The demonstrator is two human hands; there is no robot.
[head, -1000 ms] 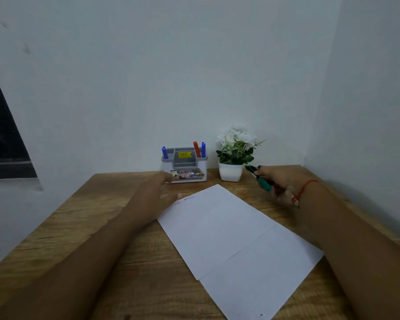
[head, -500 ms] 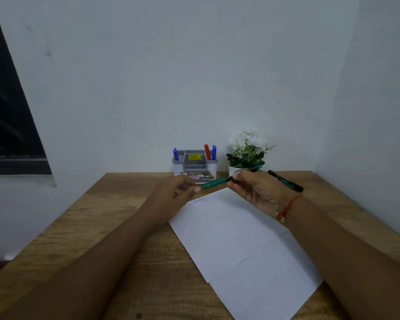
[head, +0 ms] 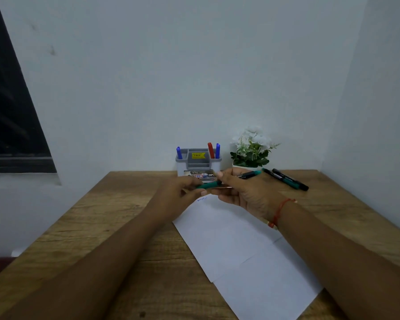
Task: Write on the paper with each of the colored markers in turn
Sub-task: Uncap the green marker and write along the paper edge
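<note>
both hands (head: 183, 192) (head: 245, 192) grip closed around one green marker (head: 208, 185).

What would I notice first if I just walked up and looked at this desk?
Two hands meet at the desk's middle, the left hand and right hand both gripping a green marker above the white paper. Behind them stands a gray pen holder beside a white potted flower.

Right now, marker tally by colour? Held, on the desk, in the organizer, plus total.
Green: 2, one held between the left hand and right hand as the held green marker, one lying green marker on the desk
Blue: 2, left blue marker and right blue marker in the organizer
Red: 1, red marker in the organizer
Total: 5
</note>
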